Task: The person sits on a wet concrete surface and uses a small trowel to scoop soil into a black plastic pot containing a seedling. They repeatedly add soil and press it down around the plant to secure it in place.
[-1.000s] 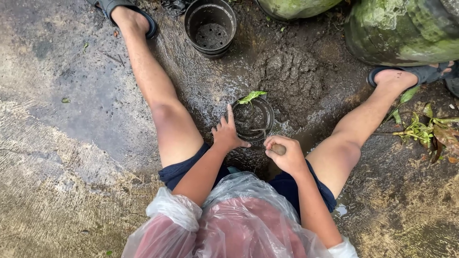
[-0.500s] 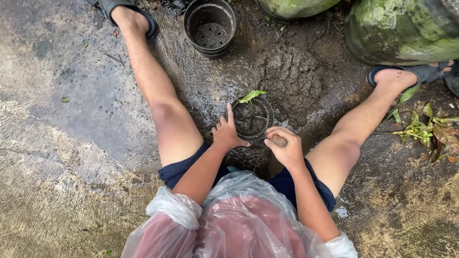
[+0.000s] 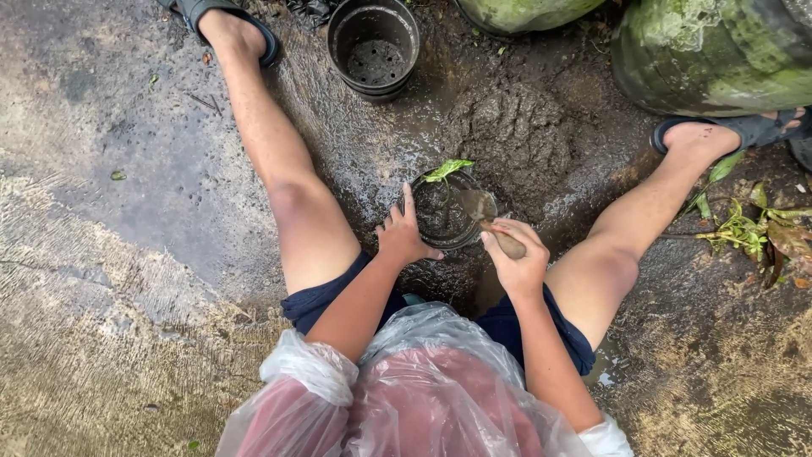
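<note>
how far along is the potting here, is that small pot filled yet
Done: the small black pot holds soil and a green seedling. In hand: left hand steadies its rim; right hand works a trowel over it. Left: the bigger black pot looks unplanted.

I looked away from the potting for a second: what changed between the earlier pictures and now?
The right hand has swung its trowel up, so the blade now lies over the soil in the small black pot. The left hand still steadies the pot's rim. The seedling and the empty pot have not moved.
</note>
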